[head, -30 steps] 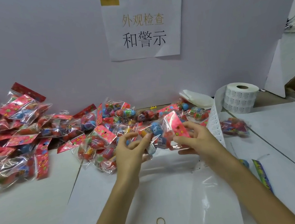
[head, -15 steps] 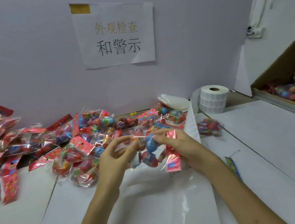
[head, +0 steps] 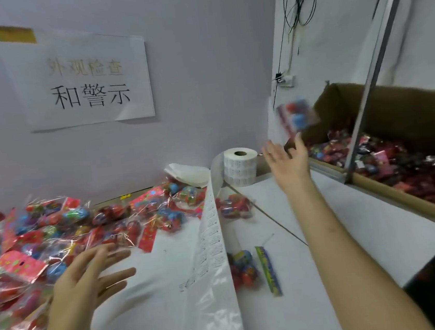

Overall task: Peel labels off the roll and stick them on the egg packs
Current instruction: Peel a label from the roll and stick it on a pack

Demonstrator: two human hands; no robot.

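An egg pack (head: 297,115) is in mid-air, blurred, just above my right hand (head: 287,161), which is raised with fingers spread and holds nothing. My left hand (head: 88,282) hovers open over the white table beside the heap of egg packs (head: 56,237). The label roll (head: 241,169) stands at the back, and its strip of labels (head: 211,236) trails down the table toward me between my arms. One egg pack (head: 243,269) lies to the right of the strip, another egg pack (head: 233,206) near the roll.
A cardboard box (head: 392,188) at the right holds several egg packs. A green card strip (head: 268,273) lies by the near pack. A paper sign (head: 78,74) hangs on the back wall. A metal bar (head: 368,71) slants across the box.
Both hands held one egg pack over the table. Now my right hand has swung right and let it go toward the box, and my left hand has drawn back, open. View turned right.
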